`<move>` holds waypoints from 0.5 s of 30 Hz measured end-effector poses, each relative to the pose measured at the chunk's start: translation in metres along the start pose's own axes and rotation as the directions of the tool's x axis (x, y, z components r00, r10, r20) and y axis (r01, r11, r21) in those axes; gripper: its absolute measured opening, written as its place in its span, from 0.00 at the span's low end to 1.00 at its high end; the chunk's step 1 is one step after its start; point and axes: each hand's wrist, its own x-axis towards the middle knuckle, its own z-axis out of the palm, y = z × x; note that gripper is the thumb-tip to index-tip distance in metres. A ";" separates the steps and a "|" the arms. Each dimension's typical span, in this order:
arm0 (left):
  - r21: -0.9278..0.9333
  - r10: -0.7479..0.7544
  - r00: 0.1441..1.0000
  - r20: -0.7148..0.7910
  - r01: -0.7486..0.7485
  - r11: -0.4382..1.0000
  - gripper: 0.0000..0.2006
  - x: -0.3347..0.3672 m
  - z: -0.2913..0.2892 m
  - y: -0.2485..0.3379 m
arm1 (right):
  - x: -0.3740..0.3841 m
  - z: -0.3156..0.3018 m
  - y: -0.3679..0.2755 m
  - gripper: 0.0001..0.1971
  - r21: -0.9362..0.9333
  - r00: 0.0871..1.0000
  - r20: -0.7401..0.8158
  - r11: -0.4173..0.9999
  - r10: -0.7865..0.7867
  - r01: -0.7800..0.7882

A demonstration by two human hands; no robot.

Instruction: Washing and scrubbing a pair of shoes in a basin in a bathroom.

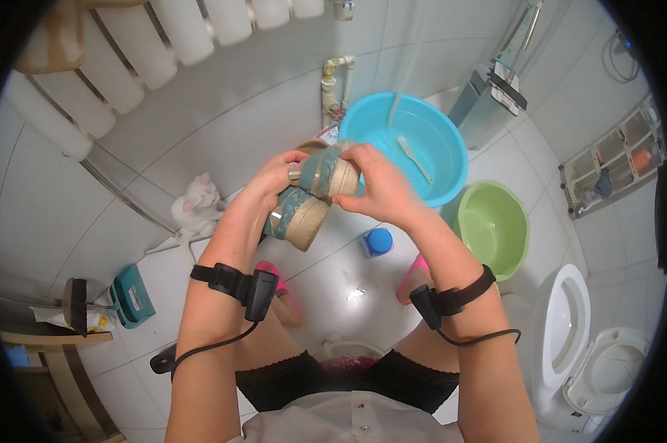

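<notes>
A pair of teal and beige shoes is held up in front of me, heels toward me. The upper shoe (322, 172) has my left hand (276, 176) closed at its left side and my right hand (381, 186) on its right, thumb under the heel and fingers over the top. Beside my left hand hangs the lower shoe (298, 218), tilted, close against the first. My left fingertips are partly hidden behind the shoes. The right hand is slightly blurred.
Beyond my right hand stands a blue basin (452, 173) with a pale brush (415, 159) in it. Nearby are a green basin (522, 225), a blue-lidded jar (378, 241) and a toilet (570, 317). A white cat (195, 207) sits left, near a teal dustpan (132, 297).
</notes>
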 end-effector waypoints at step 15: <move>0.678 0.398 0.911 -0.106 -0.226 0.699 0.08 -0.005 -0.018 -0.018 | -0.014 -0.001 0.045 0.18 0.282 0.885 0.154 0.839 0.440 -0.466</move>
